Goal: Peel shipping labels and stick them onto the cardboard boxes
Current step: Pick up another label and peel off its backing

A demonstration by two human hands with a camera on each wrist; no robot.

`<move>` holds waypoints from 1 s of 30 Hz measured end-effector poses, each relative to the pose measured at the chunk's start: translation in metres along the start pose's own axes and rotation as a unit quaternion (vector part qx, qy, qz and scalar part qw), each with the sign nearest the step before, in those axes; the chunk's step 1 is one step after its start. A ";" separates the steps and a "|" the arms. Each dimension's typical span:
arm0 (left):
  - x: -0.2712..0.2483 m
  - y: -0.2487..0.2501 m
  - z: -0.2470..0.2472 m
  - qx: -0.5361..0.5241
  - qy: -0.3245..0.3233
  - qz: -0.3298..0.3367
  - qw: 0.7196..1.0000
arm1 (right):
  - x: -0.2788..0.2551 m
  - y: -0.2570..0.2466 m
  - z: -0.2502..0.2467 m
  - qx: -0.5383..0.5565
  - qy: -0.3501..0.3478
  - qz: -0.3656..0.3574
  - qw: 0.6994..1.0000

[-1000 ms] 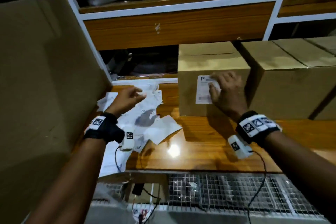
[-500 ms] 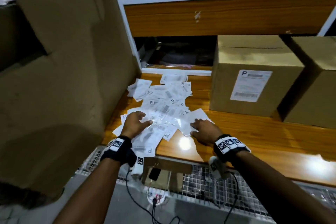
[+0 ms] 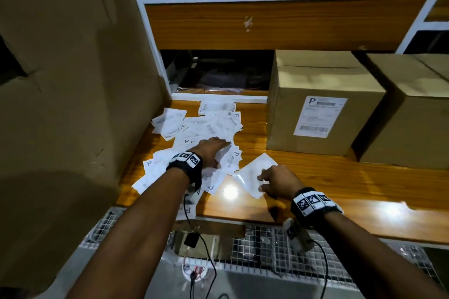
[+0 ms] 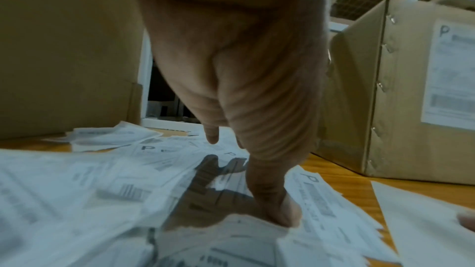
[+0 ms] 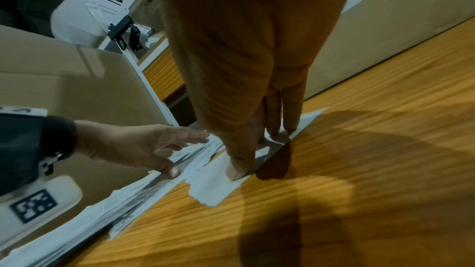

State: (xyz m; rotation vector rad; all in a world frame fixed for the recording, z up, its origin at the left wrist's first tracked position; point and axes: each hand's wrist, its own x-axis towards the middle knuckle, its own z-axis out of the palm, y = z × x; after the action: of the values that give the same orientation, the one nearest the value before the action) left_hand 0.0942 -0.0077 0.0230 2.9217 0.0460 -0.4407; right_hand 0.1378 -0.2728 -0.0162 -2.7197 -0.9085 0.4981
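while left hand splays on labels, right hand presses blank sheet

Label print too blurred to read; rightmost box cut off by edge.

**Dim scene, glare on the wood**

Light falls from overhead, leaving bright glare spots on the glossy desk just beside the right hand. Hard hand shadows stretch across the wood in the right wrist view. Wrist pictures are soft, motion-blurred, and bent at their edges.
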 end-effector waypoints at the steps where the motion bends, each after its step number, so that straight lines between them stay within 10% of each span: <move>1: 0.004 0.001 -0.001 0.006 -0.014 0.003 1.000 | 0.000 0.002 -0.001 0.008 0.000 0.002 1.000; 6: 0.017 0.005 -0.007 0.029 -0.031 0.010 0.999 | 0.001 0.003 -0.003 0.014 0.015 0.008 1.000; 15: 0.021 -0.003 -0.016 -0.065 0.130 -0.011 0.989 | -0.002 0.000 -0.008 0.012 0.020 0.015 1.000; 30: -0.003 -0.022 -0.050 -0.274 0.318 -0.015 0.907 | 0.000 -0.011 -0.018 -0.012 -0.009 0.022 1.000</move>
State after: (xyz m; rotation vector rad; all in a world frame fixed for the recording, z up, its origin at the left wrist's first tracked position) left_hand 0.1045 0.0239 0.0673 2.3725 0.2582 0.4694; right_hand 0.1391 -0.2666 0.0040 -2.7653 -0.8672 0.5250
